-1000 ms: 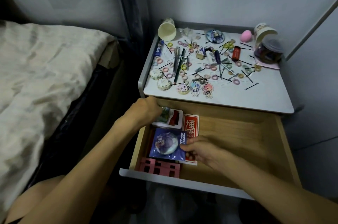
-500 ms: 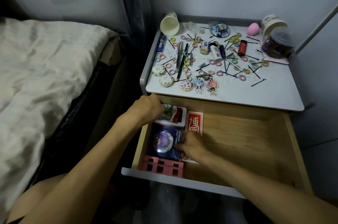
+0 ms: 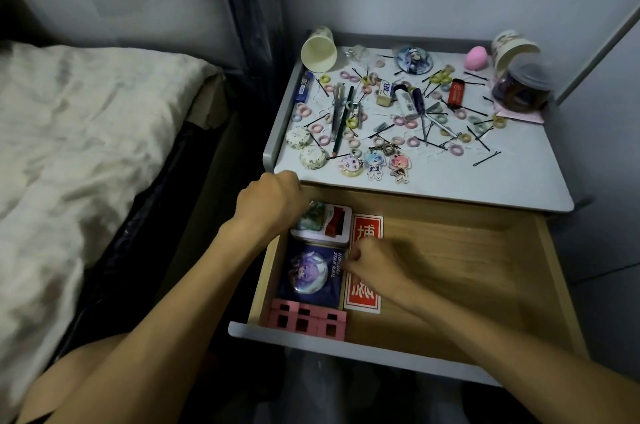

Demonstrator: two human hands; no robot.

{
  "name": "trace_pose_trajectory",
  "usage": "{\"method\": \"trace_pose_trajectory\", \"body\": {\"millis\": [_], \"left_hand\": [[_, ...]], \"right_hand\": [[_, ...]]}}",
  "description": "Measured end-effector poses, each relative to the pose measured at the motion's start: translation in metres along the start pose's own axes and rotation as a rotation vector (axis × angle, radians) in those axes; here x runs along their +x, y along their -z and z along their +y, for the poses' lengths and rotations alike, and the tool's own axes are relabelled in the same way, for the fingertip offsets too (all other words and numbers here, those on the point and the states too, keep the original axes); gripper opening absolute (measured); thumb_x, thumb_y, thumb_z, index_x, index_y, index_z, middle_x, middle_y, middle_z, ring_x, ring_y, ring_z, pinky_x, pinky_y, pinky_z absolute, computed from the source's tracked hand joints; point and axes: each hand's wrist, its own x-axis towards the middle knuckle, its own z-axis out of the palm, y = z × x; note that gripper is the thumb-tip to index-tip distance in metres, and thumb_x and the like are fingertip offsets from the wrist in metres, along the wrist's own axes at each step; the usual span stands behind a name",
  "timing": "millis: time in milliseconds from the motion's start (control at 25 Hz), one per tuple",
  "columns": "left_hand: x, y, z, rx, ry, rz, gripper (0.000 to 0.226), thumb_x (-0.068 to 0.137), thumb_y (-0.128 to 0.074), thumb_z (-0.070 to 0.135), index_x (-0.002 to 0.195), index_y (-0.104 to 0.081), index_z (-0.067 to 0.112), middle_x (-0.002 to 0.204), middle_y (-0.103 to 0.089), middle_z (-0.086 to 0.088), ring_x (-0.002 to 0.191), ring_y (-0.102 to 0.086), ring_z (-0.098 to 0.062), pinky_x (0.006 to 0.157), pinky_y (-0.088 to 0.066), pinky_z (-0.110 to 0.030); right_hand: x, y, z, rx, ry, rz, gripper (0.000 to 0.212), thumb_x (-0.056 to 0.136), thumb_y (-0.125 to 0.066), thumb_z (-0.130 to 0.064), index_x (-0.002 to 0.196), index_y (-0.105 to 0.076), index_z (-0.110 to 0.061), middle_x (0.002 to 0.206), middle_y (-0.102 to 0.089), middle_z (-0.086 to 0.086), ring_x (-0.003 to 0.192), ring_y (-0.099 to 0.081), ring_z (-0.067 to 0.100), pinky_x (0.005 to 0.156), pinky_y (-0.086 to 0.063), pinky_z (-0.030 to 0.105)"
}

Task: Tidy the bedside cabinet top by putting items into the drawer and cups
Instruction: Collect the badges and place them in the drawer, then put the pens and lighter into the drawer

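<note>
Matt wooden drawer (image 3: 450,250), glossy badge (image 3: 309,272)

Pale grey surface (image 3: 450,181), light wood drawer (image 3: 467,267), red-and-white card (image 3: 367,226), pink blocks (image 3: 306,318), pink sponge (image 3: 475,57), pastel hair ties (image 3: 401,120), dark blue badge pack (image 3: 311,273)

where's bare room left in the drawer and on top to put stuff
The wooden drawer floor right of the red card pack is bare to the right wall. Top: only the front right strip of the pale grey cabinet top, nearer than the black hairpin. Its middle and back are crowded.
</note>
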Motion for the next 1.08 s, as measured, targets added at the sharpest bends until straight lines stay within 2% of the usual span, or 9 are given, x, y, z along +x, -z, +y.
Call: {"method": "trace_pose_trajectory", "body": {"millis": [80,200,280,400,600,760,880,960,1080], "left_hand": [[-0.001,0.006,0.005,-0.104,-0.063,0.131,0.023,0.091,-0.05,0.036,0.096,-0.063,0.018,0.095,-0.066,-0.006,0.084,-0.063,-0.03,0.069,-0.049,-0.036],[0.009,0.017,0.018,-0.385,-0.124,0.183,0.011,0.091,-0.057,0.029,0.098,-0.063,0.023,0.092,-0.068,-0.001,0.077,-0.065,-0.019,0.069,-0.057,-0.037],[0.027,0.021,0.031,-0.44,-0.17,0.222,0.014,0.09,-0.06,0.023,0.104,-0.064,0.021,0.097,-0.069,-0.003,0.082,-0.066,-0.019,0.074,-0.057,-0.039],[0.066,0.016,0.057,-0.292,-0.213,0.246,0.023,0.09,-0.06,0.021,0.112,-0.062,0.015,0.109,-0.066,-0.012,0.096,-0.062,-0.031,0.078,-0.053,-0.038],[0.117,0.001,0.086,0.032,-0.182,0.226,0.035,0.093,-0.053,0.019,0.125,-0.05,0.006,0.12,-0.056,-0.023,0.106,-0.056,-0.042,0.084,-0.047,-0.046],[0.14,0.004,0.095,0.051,-0.211,0.233,0.029,0.097,-0.049,0.016,0.122,-0.046,0.001,0.118,-0.057,-0.027,0.105,-0.057,-0.045,0.077,-0.044,-0.045],[0.146,0.009,0.1,0.034,-0.214,0.208,0.029,0.096,-0.051,0.013,0.121,-0.046,-0.002,0.119,-0.057,-0.028,0.108,-0.056,-0.045,0.078,-0.043,-0.044],[0.146,0.015,0.105,0.042,-0.224,0.191,0.03,0.094,-0.056,0.012,0.119,-0.048,-0.003,0.119,-0.057,-0.029,0.108,-0.056,-0.045,0.075,-0.041,-0.041],[0.146,0.021,0.112,0.117,-0.22,0.169,0.033,0.094,-0.054,0.012,0.121,-0.049,-0.005,0.12,-0.057,-0.029,0.109,-0.056,-0.045,0.08,-0.044,-0.042]], "right_hand": [[-0.002,0.025,-0.007,-0.04,0.015,0.057,0.015,0.09,-0.066,-0.021,0.078,-0.067,-0.013,0.064,-0.063,-0.005,0.058,-0.063,0.006,0.055,-0.05,0.018],[-0.011,0.075,-0.023,-0.035,0.071,0.123,0.011,0.091,-0.065,-0.027,0.083,-0.066,-0.02,0.068,-0.067,-0.005,0.064,-0.066,0.004,0.059,-0.047,0.017],[-0.01,0.108,-0.031,-0.015,0.1,0.184,0.008,0.092,-0.064,-0.027,0.085,-0.065,-0.022,0.07,-0.068,-0.005,0.064,-0.064,0.002,0.06,-0.044,0.017],[0.011,0.15,-0.029,0.01,0.133,0.342,0.007,0.091,-0.065,-0.025,0.087,-0.068,-0.02,0.071,-0.068,-0.007,0.061,-0.062,0.002,0.061,-0.044,0.022],[0.068,0.189,-0.016,-0.14,0.117,0.546,0.009,0.089,-0.064,-0.022,0.095,-0.069,-0.017,0.089,-0.069,0.0,0.082,-0.065,0.02,0.072,-0.054,0.033],[0.105,0.202,-0.005,-0.331,0.091,0.612,0.015,0.088,-0.064,-0.022,0.1,-0.064,-0.013,0.096,-0.067,0.006,0.081,-0.062,0.027,0.068,-0.053,0.038],[0.12,0.21,-0.005,-0.369,0.051,0.638,0.01,0.092,-0.055,-0.013,0.1,-0.059,-0.009,0.092,-0.063,0.009,0.073,-0.056,0.028,0.058,-0.045,0.033],[0.125,0.215,-0.009,-0.398,0.021,0.617,0.004,0.093,-0.053,-0.012,0.093,-0.055,-0.009,0.079,-0.057,0.006,0.063,-0.049,0.022,0.05,-0.032,0.029],[0.129,0.221,-0.019,-0.447,-0.048,0.57,0.012,0.092,-0.055,-0.014,0.081,-0.054,-0.011,0.072,-0.05,0.004,0.06,-0.044,0.023,0.049,-0.027,0.026]]}}
